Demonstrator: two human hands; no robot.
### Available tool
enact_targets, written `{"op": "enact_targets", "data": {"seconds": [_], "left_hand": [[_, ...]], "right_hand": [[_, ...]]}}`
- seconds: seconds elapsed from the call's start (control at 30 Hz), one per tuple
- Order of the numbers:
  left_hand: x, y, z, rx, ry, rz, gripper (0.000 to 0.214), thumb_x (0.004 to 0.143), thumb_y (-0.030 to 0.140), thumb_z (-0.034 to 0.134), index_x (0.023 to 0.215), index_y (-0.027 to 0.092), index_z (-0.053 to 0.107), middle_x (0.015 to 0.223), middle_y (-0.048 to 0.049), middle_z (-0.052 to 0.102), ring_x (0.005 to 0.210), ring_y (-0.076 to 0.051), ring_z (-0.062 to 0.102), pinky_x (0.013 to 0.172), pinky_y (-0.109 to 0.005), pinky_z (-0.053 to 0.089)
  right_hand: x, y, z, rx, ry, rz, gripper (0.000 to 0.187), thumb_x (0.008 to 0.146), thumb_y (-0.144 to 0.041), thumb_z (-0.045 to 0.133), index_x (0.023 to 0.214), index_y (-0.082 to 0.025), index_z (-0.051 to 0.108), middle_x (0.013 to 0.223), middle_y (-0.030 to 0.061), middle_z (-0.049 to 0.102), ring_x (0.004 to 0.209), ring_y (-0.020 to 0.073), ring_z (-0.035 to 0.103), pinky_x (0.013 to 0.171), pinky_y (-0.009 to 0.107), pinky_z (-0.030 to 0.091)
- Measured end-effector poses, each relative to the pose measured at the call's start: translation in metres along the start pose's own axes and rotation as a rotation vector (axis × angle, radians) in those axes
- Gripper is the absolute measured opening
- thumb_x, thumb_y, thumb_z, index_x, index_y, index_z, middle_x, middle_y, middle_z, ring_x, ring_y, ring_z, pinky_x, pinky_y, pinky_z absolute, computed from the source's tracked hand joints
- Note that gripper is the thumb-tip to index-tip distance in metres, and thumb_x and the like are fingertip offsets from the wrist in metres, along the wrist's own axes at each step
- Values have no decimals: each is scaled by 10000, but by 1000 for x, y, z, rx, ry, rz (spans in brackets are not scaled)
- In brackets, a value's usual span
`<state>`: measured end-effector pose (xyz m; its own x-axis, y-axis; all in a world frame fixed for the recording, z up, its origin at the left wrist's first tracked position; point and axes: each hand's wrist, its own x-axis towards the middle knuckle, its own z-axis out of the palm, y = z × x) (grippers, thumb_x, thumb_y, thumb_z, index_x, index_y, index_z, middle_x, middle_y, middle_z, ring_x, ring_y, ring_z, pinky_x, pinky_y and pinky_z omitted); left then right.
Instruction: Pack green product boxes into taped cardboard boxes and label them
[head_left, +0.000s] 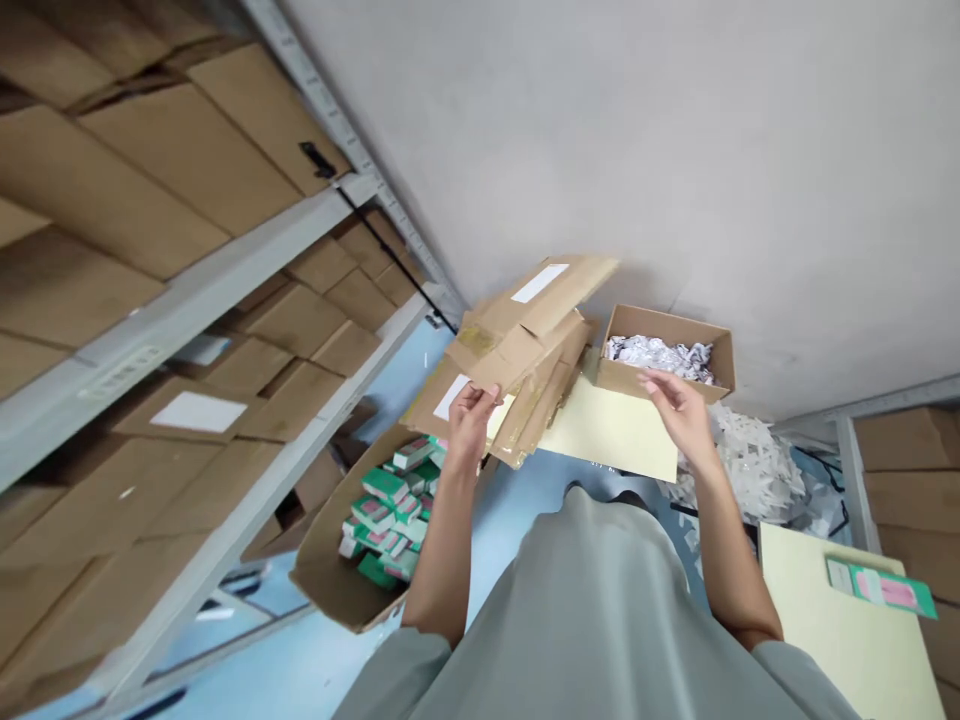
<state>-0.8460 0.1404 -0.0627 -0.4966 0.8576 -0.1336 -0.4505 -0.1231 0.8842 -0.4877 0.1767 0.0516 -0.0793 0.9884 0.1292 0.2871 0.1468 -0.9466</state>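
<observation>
My left hand (472, 415) is closed at the near edge of a flattened cardboard box (525, 330), which tilts up from a pile of other flattened cardboard boxes (521, 425). A white label and strips of tape show on the cardboard. Over the right end of a pale yellow board (611, 425), my right hand (681, 412) holds nothing, its fingers loosely apart. Just beyond that hand stands an open cardboard box (667, 318) filled with crumpled paper (652, 355).
Left of my arm is an open carton (315, 570) of small green boxes (386, 510). Shelves (202, 260) with cartons line the left side. White shredded paper (757, 470) lies at right, near another yellow board (832, 630) bearing a green-and-pink box (881, 588). A wall (637, 130) rises ahead.
</observation>
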Motion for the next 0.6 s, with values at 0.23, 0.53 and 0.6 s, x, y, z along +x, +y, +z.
{"op": "enact_targets", "data": {"seconds": [0.23,0.53,0.6], "left_hand": [[-19,-10,104,143,-501,-154,555,706,590,1064,1077,239,849,1119,-87,876,1121,-260,815,1063,-361,608],[-68,-81,249,372,-1313,-482,534,692,572,1068,1073,250,875,1107,-136,870,1107,-357,821,1009,-452,651],[-92,-94,280,473,-1525,-514,449,712,544,1060,998,250,877,1049,-130,863,1008,-338,818,924,-431,660]], "right_hand": [[-67,-5,-131,-176,743,-8,624,968,-763,779,1283,-226,827,1353,150,837,1284,315,793,1168,525,629],[-284,26,-262,276,987,532,1053,945,-1067,290,1097,-182,841,960,234,866,1108,417,864,926,534,719],[-338,33,-266,306,1014,592,934,949,-1024,418,1086,-203,841,924,197,872,1044,411,875,870,525,725]]}}
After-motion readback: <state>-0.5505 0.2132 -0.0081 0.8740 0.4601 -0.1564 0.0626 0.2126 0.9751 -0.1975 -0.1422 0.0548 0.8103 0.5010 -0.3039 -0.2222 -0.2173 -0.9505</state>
